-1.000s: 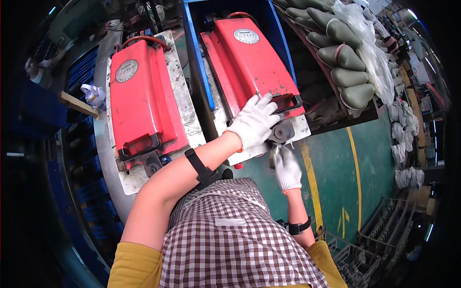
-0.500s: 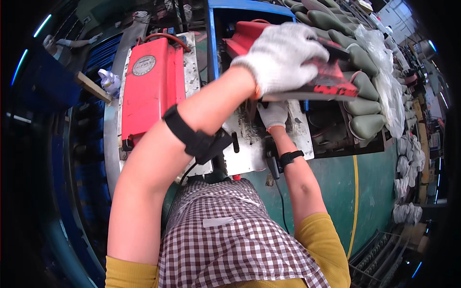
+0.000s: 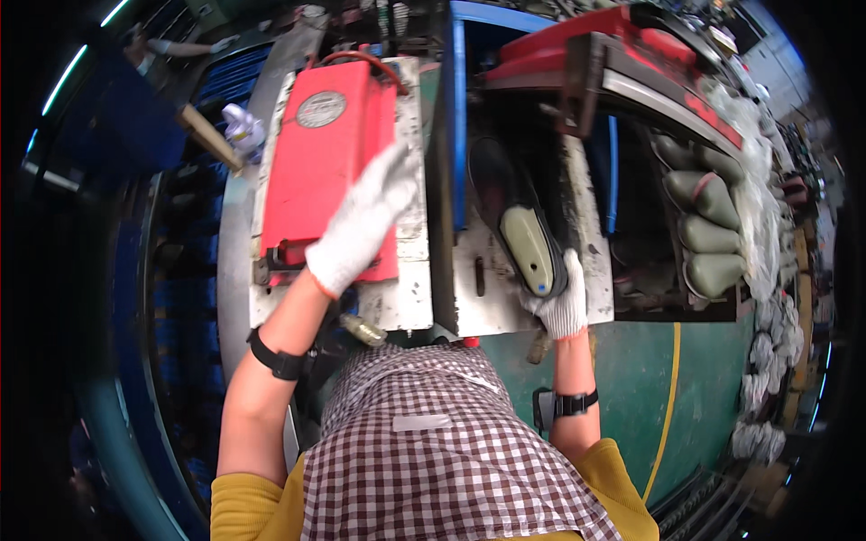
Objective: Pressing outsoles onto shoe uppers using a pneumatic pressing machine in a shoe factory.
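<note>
My left hand (image 3: 365, 221), in a white knit glove, is over the red cover (image 3: 311, 171) of the left machine. Its fingers are stretched out and a little blurred, with nothing in them. Whether it touches the cover I cannot tell. My right hand (image 3: 564, 302), gloved alike, grips the heel end of a dark shoe (image 3: 494, 185), thumb along one side. A pale green shoe last (image 3: 525, 242) fills the shoe. The shoe lies beneath the raised red cover (image 3: 550, 50) of the right machine, above its worn metal plate (image 3: 478, 302).
Several green lasts (image 3: 708, 230) sit on a rack at the right, beside clear plastic sheeting (image 3: 762, 180). A blue frame (image 3: 459, 117) stands between the machines. A white bottle (image 3: 242, 131) is at the far left, and another person's arm (image 3: 189, 47) shows beyond.
My left hand has left the right machine's red cover and moved left over the other machine. That right cover now stands raised, showing the shoe. My right hand, formerly partly hidden, is at the heel.
</note>
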